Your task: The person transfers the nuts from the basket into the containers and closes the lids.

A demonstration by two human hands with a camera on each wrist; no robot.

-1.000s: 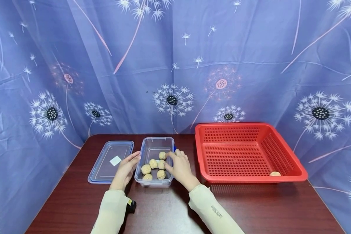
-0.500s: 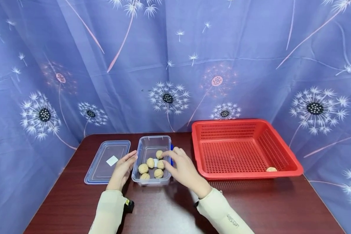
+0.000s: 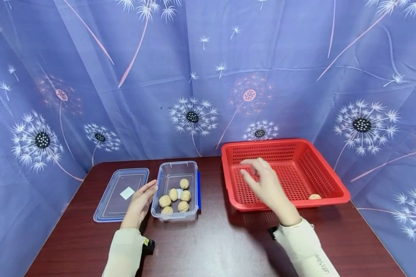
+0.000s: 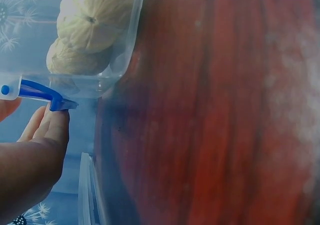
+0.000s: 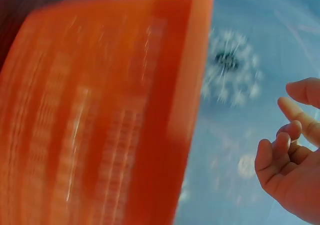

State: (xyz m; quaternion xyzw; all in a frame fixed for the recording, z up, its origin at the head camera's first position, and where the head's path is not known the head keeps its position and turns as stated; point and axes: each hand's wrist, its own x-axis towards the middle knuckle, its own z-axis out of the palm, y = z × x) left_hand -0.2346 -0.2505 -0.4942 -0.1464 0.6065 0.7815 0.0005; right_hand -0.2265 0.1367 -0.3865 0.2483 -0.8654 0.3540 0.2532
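Observation:
Several walnuts (image 3: 183,206) lie in a clear plastic container (image 3: 175,166) with blue side clips. My left hand (image 3: 140,204) stands at the container's left side, its fingertips right at the wall. In the left wrist view those fingertips are at a blue clip (image 4: 40,91). My right hand (image 3: 266,184) is over the left part of a red basket (image 3: 286,144), with nothing between thumb and fingers. In the right wrist view its fingers (image 5: 280,152) are loosely bent. One walnut (image 3: 314,196) lies in the basket's front right corner.
The container's clear lid (image 3: 109,206), blue-edged with a white label, lies flat on the dark red table (image 3: 208,246) left of the container. A blue dandelion-print curtain (image 3: 152,115) hangs right behind the table.
My right hand has left the walnuts' container and moved right, over the red basket. My left hand stays beside the container. The head view has shifted slightly to the right.

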